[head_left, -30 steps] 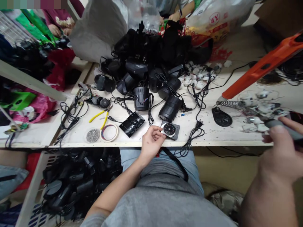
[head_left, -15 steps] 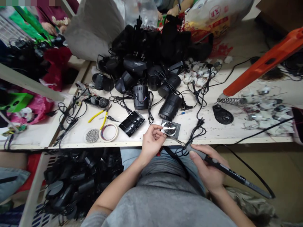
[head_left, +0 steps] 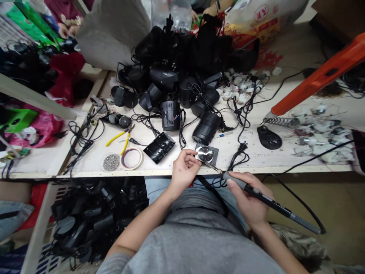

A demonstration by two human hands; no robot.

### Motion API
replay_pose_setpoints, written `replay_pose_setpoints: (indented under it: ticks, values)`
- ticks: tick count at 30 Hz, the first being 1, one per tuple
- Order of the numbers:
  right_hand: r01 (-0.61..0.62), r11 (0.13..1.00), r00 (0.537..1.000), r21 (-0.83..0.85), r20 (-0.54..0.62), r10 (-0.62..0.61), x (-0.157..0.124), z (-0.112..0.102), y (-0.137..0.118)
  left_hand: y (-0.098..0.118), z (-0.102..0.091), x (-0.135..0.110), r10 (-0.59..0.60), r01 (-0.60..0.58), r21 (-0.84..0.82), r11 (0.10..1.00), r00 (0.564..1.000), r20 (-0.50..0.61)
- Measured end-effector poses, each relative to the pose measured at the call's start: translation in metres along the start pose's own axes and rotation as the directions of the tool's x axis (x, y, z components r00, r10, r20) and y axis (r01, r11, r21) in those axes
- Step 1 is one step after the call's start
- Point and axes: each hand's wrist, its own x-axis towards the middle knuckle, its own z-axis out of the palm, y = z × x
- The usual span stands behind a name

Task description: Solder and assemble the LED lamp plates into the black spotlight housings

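My right hand (head_left: 252, 198) is wrapped round the grey and black handle of a soldering iron (head_left: 270, 205). The iron's metal tip points up and left, close to the lower edge of a round silver disc (head_left: 205, 153) with a pale rim. At that disc's left edge, my left hand (head_left: 185, 167) is closed, thumb and forefinger pinching the rim; its other fingers are curled. Under the disc lies a dark grey square piece (head_left: 215, 154). Just behind it is a black cylindrical housing (head_left: 205, 128), and left of my left hand lies an open black casing (head_left: 159, 147).
On the bench are yellow-handled pliers (head_left: 126, 142), a tape roll (head_left: 131, 158), a tub of metal shavings (head_left: 111, 162) and a spring iron holder (head_left: 281, 121). Small white motors (head_left: 319, 140) lie right; black housings (head_left: 182, 49) pile up behind. An orange bar (head_left: 322, 74) slants across the right.
The soldering iron's back end has risen slightly and shifted left, its tip staying by the disc. My left hand has hardly moved. The whole view has shifted slightly.
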Motion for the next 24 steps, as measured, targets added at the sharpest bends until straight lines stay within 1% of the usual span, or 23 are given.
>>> replay_pose_setpoints:
  ticks: [10,15,24]
  values:
    - [-0.014,1.000,1.000,0.013,0.005,0.014,-0.0001,-0.0001,-0.0010,0.0030,0.0008,0.0008,-0.005,0.005,0.003,1.000,1.000,-0.005]
    - [0.011,1.000,1.000,0.018,0.007,-0.011,-0.0007,-0.0011,-0.0029,0.0046,0.0014,0.0010,-0.013,0.013,0.002,1.000,1.000,-0.001]
    - [0.009,1.000,1.000,0.010,0.018,-0.010,0.0013,0.0034,-0.0041,0.0034,0.0000,0.0011,-0.021,0.021,-0.006,1.000,1.000,0.018]
